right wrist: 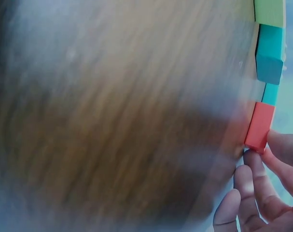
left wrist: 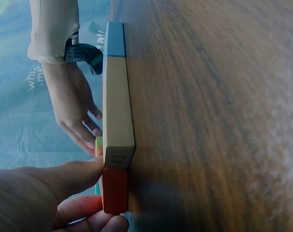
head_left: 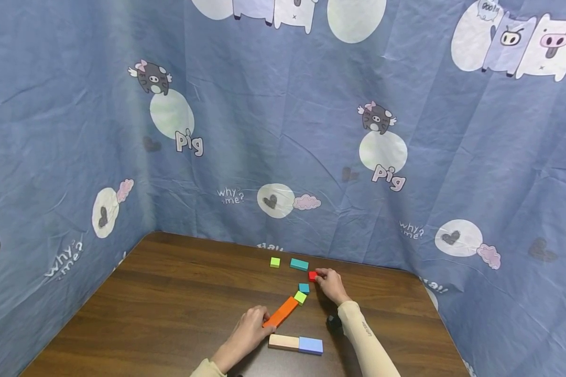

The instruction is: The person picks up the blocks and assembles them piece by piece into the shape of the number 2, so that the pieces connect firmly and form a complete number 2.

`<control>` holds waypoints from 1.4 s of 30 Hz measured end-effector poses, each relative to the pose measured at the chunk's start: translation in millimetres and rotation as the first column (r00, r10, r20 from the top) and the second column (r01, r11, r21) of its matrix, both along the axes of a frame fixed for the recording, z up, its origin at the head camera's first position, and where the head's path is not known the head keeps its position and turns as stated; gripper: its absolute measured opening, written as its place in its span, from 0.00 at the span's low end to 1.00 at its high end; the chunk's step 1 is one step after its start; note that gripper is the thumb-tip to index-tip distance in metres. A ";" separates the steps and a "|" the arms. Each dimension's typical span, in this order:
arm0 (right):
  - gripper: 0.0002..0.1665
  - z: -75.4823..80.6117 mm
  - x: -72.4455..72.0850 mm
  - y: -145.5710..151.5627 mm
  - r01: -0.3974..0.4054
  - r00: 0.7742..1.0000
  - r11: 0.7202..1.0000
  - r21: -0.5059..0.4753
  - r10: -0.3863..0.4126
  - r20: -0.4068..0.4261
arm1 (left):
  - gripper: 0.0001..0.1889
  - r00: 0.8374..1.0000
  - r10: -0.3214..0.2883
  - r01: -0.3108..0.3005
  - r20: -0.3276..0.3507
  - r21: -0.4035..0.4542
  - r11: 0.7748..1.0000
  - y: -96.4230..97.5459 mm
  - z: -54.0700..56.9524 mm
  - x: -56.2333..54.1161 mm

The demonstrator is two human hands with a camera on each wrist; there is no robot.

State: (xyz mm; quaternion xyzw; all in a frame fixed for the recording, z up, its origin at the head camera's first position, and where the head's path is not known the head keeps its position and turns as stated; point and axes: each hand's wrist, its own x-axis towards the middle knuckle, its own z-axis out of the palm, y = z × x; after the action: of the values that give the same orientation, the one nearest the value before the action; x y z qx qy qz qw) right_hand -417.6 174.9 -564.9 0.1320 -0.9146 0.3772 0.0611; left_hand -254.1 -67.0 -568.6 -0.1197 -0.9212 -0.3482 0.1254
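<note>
My left hand [head_left: 250,329] pinches the near end of a long orange block [head_left: 281,312], thumb on one side and fingers on the other. In the left wrist view the end of the orange block [left wrist: 115,190] shows between them. At the far side of the table, my right hand [head_left: 331,285] holds a small red block [head_left: 313,276] by thumb and fingertips, low at the tabletop. A small lime green block [head_left: 300,298] sits against the orange block's far end, with a small teal block [head_left: 304,288] just beyond it.
A longer teal block [head_left: 299,264] and another lime green block [head_left: 275,262] lie near the table's back edge. In front, a natural wood block [head_left: 284,342] meets a blue block [head_left: 311,345] end to end. A patterned blue curtain [head_left: 283,131] hangs behind the brown table [head_left: 170,293].
</note>
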 end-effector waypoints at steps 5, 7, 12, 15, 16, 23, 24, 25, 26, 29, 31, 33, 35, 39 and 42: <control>0.16 -3.4 -1.2 -2.7 0.003 1.000 1.000 -0.006 -0.003 0.001 | 0.13 1.000 -0.005 0.005 0.000 0.000 1.000 -0.7 0.0 -0.1; 0.15 -2.9 -0.4 -4.3 0.004 1.000 1.000 -0.026 -0.004 0.014 | 0.13 1.000 -0.004 0.004 0.000 0.001 1.000 -0.8 -0.3 0.1; 0.13 -1.5 2.1 -5.1 -0.047 0.999 0.993 -0.106 0.048 0.013 | 0.13 1.000 0.000 0.000 0.005 0.003 1.000 -0.7 -1.1 0.2; 0.13 -6.2 -0.4 -2.8 -0.117 0.993 0.984 -0.135 0.112 -0.045 | 0.13 1.000 -0.002 0.002 0.005 0.004 1.000 -0.8 -1.2 0.1; 0.13 -6.7 -0.3 -2.5 -0.135 0.990 0.982 -0.135 0.128 -0.059 | 0.13 1.000 -0.002 0.002 0.003 0.004 1.000 -0.8 -1.1 0.1; 0.13 -3.0 2.3 -8.8 -0.084 0.996 0.991 -0.106 0.087 0.025 | 0.13 1.000 -0.001 0.001 0.012 0.007 1.000 -1.2 -2.0 -0.1; 0.13 -2.3 2.7 -9.9 -0.074 0.996 0.992 -0.099 0.078 0.042 | 0.13 1.000 -0.001 0.001 0.009 0.009 1.000 -1.2 -2.2 -0.1; 0.13 -1.6 3.1 -10.9 -0.066 0.996 0.994 -0.092 0.072 0.054 | 0.13 1.000 -0.001 0.001 0.005 0.008 1.000 -1.2 -2.1 0.1; 0.13 -1.0 3.6 -11.4 -0.068 0.995 0.994 -0.087 0.074 0.061 | 0.13 1.000 -0.002 0.002 -0.001 0.008 1.000 -1.1 -2.0 0.1; 0.14 1.3 4.3 -12.8 -0.081 0.993 0.993 -0.087 0.087 0.076 | 0.13 1.000 -0.004 0.004 -0.017 0.006 1.000 -1.0 -1.3 0.3; 0.14 2.8 4.7 -13.5 -0.081 0.992 0.993 -0.090 0.089 0.085 | 0.13 1.000 -0.001 0.001 -0.019 0.006 1.000 -0.9 -0.5 0.5; 0.14 4.4 4.6 -14.1 -0.081 0.992 0.993 -0.087 0.089 0.086 | 0.13 1.000 0.002 -0.002 -0.019 0.006 1.000 -0.8 -0.1 0.4; 0.14 6.1 5.1 -14.5 -0.085 0.992 0.993 -0.083 0.092 0.084 | 0.13 1.000 0.004 -0.004 -0.016 0.007 1.000 -0.8 0.2 0.4; 0.14 8.5 6.4 -15.1 -0.108 0.990 0.990 -0.089 0.116 0.081 | 0.13 1.000 0.003 -0.003 -0.016 0.003 1.000 -0.6 -0.5 0.1; 0.14 8.8 6.4 -15.5 -0.118 0.988 0.988 -0.099 0.127 0.086 | 0.13 1.000 0.006 -0.006 -0.015 0.001 1.000 -0.4 -1.1 -0.4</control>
State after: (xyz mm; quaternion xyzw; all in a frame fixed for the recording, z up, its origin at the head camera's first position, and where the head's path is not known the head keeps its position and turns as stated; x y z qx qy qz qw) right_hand -411.2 159.4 -556.1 0.1674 -0.8880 0.4282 0.0017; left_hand -254.5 -67.5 -569.7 -0.1196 -0.9205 -0.3474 0.1331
